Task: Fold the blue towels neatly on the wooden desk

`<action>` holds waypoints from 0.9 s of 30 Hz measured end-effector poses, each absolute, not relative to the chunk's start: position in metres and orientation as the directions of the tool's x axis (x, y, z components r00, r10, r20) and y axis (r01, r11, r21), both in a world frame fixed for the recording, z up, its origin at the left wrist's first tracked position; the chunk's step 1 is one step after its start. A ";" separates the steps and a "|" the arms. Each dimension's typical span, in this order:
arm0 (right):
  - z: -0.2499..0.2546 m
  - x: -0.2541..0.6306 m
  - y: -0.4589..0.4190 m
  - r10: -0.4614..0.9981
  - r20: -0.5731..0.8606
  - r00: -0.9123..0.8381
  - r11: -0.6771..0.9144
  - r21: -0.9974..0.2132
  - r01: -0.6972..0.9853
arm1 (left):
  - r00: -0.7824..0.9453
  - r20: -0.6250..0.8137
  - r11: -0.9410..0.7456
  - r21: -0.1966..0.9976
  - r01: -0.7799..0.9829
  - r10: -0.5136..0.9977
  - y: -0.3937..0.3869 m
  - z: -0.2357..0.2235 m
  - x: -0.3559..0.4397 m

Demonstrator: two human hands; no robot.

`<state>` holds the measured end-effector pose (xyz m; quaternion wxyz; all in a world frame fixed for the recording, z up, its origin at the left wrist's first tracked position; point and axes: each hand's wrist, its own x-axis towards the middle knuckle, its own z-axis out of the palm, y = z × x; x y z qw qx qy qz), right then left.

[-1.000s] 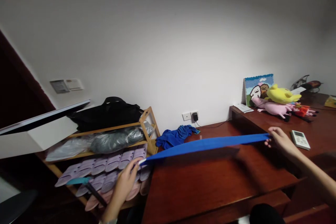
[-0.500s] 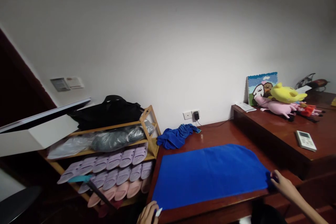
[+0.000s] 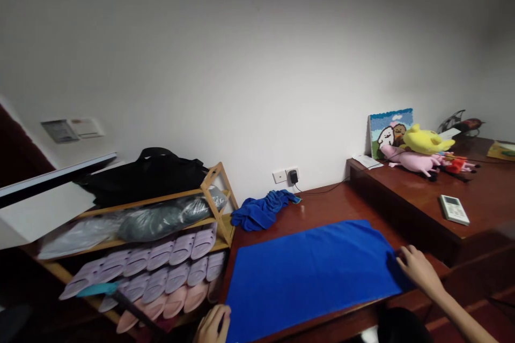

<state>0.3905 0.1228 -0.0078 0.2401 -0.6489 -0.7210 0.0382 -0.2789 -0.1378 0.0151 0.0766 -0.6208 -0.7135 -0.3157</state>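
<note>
A blue towel [image 3: 306, 273] lies spread flat on the reddish-brown desk, its front edge along the desk's front. At its front left corner, low in the view, is my left hand [image 3: 213, 325], fingers bent and closed on the towel's edge; part of the hand is cut off by the frame. My right hand [image 3: 418, 269] is at the towel's right edge, fingers curled in on the cloth, with a dark shadow beside the fingertips. Behind the spread towel, against the wall, sits a second blue cloth [image 3: 263, 211], crumpled in a heap.
On the left stands a wooden rack [image 3: 219, 182] with purple and pink slippers [image 3: 161, 257] and a black bag [image 3: 148, 177]. A raised desk section on the right bears plush toys [image 3: 426, 142], a picture [image 3: 388, 131] and a white remote [image 3: 454, 209]. A black plug [image 3: 293, 176] trails a cable.
The view has turned slightly right. My right hand has moved a little farther back along the towel's right edge, and the far right corner lies straighter. The white tag by my left hand no longer shows.
</note>
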 end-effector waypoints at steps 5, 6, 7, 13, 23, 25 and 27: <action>0.010 0.330 0.172 0.954 0.240 -0.178 0.266 -0.417 0.869 | -0.184 0.416 0.031 0.348 0.937 0.891 -0.054 0.040 -0.277; 0.013 0.319 0.183 0.957 0.228 -0.181 0.265 -0.424 0.866 | -0.190 0.395 0.054 0.332 0.942 0.899 -0.037 0.040 -0.277; 0.015 0.310 0.193 0.959 0.222 -0.177 0.258 -0.426 0.867 | -0.202 0.373 0.084 0.311 0.947 0.906 -0.022 0.038 -0.278; 0.008 0.287 0.237 0.966 0.170 -0.193 0.248 -0.410 0.878 | -0.287 0.246 0.255 0.154 0.955 0.926 0.029 -0.004 -0.298; -0.040 0.305 0.247 0.964 0.111 -0.242 0.258 -0.159 0.953 | -0.308 0.156 0.304 0.048 0.951 0.939 0.030 -0.024 -0.306; -0.043 0.302 0.248 0.962 0.102 -0.255 0.269 -0.163 0.949 | -0.303 0.128 0.303 0.022 0.953 0.944 0.030 -0.022 -0.305; -0.046 0.300 0.249 0.966 0.076 -0.246 0.256 -0.170 0.952 | -0.303 0.123 0.304 0.010 0.953 0.945 0.028 -0.022 -0.306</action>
